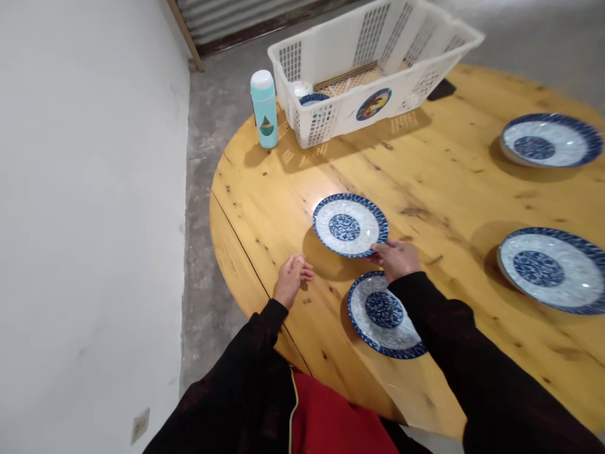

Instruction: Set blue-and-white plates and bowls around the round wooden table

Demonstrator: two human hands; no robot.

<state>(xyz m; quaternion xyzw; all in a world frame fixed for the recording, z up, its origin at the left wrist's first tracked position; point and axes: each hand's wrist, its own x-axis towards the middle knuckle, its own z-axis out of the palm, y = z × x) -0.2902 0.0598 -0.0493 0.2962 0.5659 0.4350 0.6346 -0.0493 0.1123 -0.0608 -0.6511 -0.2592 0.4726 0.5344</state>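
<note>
My right hand (396, 259) grips the near rim of a blue-and-white patterned plate (348, 225), which is lifted slightly and tilted above the round wooden table (425, 183). A second matching plate (382, 315) lies flat on the table just below that hand, partly under my right sleeve. My left hand (292, 277) rests on the table near the left edge, fingers curled shut, holding nothing that I can see.
A white plastic basket (373, 63) stands at the far side with a small blue bowl (312, 99) inside. A teal bottle (265, 108) stands left of it. Two more patterned plates (551, 140) (553, 268) lie at the right. A white wall is on the left.
</note>
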